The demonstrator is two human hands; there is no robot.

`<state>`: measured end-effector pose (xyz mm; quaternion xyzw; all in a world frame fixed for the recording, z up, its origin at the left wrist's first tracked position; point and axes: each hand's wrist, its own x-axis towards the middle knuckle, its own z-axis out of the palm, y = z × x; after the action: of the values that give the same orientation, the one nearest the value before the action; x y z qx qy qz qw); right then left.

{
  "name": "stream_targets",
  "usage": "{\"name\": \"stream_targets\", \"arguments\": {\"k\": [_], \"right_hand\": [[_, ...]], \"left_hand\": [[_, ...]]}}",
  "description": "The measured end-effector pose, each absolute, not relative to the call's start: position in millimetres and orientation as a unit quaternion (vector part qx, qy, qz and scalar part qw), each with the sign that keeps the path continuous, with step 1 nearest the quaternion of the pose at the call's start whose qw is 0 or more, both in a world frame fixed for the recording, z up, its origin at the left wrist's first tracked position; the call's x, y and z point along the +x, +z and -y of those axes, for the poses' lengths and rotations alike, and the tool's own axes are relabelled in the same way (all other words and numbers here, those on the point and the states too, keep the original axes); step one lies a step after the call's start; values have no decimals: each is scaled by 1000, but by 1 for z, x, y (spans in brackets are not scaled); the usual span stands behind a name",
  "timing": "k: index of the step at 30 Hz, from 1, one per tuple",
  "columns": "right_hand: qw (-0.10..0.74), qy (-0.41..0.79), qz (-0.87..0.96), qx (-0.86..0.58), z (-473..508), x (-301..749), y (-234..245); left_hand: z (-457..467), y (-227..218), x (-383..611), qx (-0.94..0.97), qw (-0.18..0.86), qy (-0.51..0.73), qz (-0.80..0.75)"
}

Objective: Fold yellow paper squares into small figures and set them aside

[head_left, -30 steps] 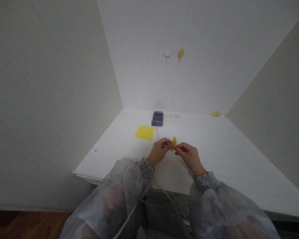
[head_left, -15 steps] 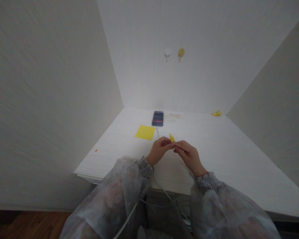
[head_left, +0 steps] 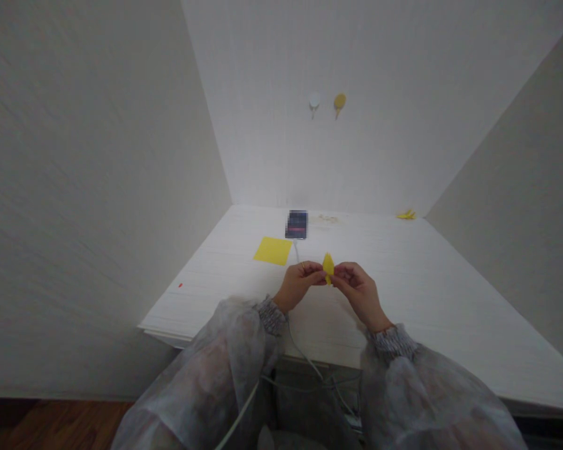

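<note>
A small piece of folded yellow paper stands upright between my two hands, over the white table. My left hand is closed, pinching its left side between thumb and fingers. From the right, my right hand pinches the same piece, also closed. The fingertips cover its lower sides, while its pointed top shows above them. A flat yellow sheet of paper lies beyond my left hand.
A phone with a blurred screen lies at the back, a white cable running from it. Another folded yellow paper sits in the far right corner. Two hooks, one white and one yellow, are on the back wall. Side walls flank the table.
The folded paper has turned in my fingers: its narrow, split tips leaned left before, and now a broader face points up. My fingertips have shifted slightly apart around it.
</note>
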<state>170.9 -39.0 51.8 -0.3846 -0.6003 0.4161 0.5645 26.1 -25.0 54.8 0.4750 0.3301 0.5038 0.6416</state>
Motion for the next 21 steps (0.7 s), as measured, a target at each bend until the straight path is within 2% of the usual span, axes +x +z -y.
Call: {"name": "stream_targets", "arguments": {"k": [21], "right_hand": [[541,496,553,-394,41,171,62]], "left_hand": [[26,51,22,531,598,521,-299]]}}
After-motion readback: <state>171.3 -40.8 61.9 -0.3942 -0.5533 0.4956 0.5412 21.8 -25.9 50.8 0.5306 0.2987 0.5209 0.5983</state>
